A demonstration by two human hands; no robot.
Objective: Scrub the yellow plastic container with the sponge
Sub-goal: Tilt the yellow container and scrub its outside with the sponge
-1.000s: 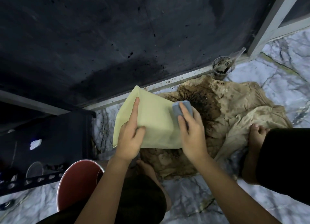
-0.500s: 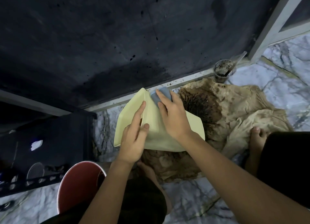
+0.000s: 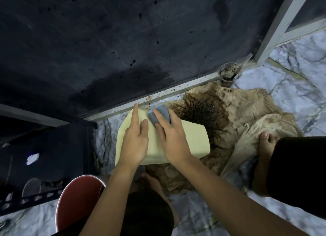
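Note:
The pale yellow plastic container [image 3: 192, 140] is held upside down above a stained cloth, its flat bottom facing me. My left hand [image 3: 135, 142] grips its left side, index finger stretched along the far left edge. My right hand [image 3: 173, 138] presses a blue-grey sponge [image 3: 161, 112] against the container's far top corner. Fingers cover most of the sponge.
A brown-stained beige cloth [image 3: 247, 122] lies on the marble floor [image 3: 291, 87] under the container. A dirty plastic cup [image 3: 228, 75] with a spoon stands by the dark wall. A red bucket [image 3: 77, 198] sits at lower left. My bare feet rest on the cloth.
My right hand slid the sponge from the container's right side up to its far top corner. The container tilted flatter, and my left hand shifted further onto it.

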